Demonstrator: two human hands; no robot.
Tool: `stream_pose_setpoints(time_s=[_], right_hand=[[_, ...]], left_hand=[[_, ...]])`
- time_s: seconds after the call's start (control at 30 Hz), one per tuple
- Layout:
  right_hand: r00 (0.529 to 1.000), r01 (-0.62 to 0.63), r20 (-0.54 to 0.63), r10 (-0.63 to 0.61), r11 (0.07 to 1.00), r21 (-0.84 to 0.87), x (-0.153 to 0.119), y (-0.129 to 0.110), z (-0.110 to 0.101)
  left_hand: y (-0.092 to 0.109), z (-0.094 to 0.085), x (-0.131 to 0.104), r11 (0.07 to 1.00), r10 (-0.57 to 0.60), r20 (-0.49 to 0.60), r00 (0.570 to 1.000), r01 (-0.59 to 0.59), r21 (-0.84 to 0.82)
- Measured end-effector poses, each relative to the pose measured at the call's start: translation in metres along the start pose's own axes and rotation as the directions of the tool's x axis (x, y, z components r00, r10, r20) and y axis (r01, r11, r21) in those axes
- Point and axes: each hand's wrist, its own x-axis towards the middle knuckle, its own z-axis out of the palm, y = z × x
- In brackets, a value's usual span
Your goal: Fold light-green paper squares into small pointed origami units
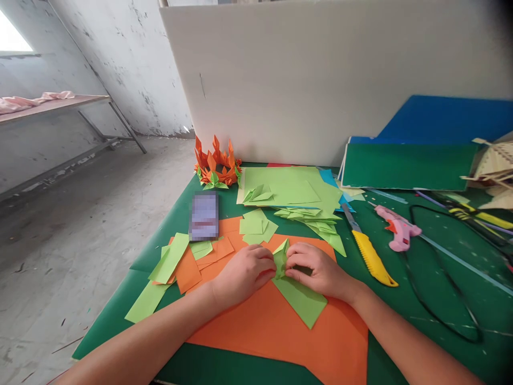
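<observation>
Between my two hands stands a small piece of folded green paper (281, 259), its pointed tip upward. My left hand (249, 270) pinches its left side with the fingers closed. From the right, my right hand (315, 267) grips the other side between thumb and fingers. Under them lies a flat green paper strip (302, 300) on a large orange sheet (256, 326). Small green squares (256, 225) rest just beyond my left hand. A heap of folded green pieces (310, 215) lies behind my right hand.
An orange and green folded-paper ring (217, 163) stands at the back left, near a blurred phone-like object (203, 216). On the right are a yellow cutter knife (372, 256) and a pink glue gun (398, 227) with a black cord. A white board (320, 80) rises behind.
</observation>
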Motion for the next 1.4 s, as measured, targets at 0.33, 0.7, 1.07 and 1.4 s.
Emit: stream_pose_setpoints(time_s=[0.33,0.7,1.07,1.4], right_hand=[[0.993,-0.108,-0.053,0.105,0.993,-0.049,0.007,-0.007,0.009],[0.986,-0.154,-0.061,0.152,0.988,-0.024,0.009,-0.010,0.011],[0.981,-0.186,-0.048,0.188,0.982,0.032,0.010,-0.008,0.009],[0.994,0.109,0.018,-0.107,0.989,-0.097,0.000,-0.001,0.005]], left_hand=[[0.005,0.002,0.002,0.999,-0.040,0.005,0.999,0.040,0.008],[0.008,0.003,0.003,0.994,-0.103,0.061,0.993,0.100,0.041],[0.013,0.003,0.001,0.991,-0.034,0.026,0.999,0.031,0.128],[0.017,-0.008,-0.003,0.995,0.010,0.095,0.995,-0.019,0.098]])
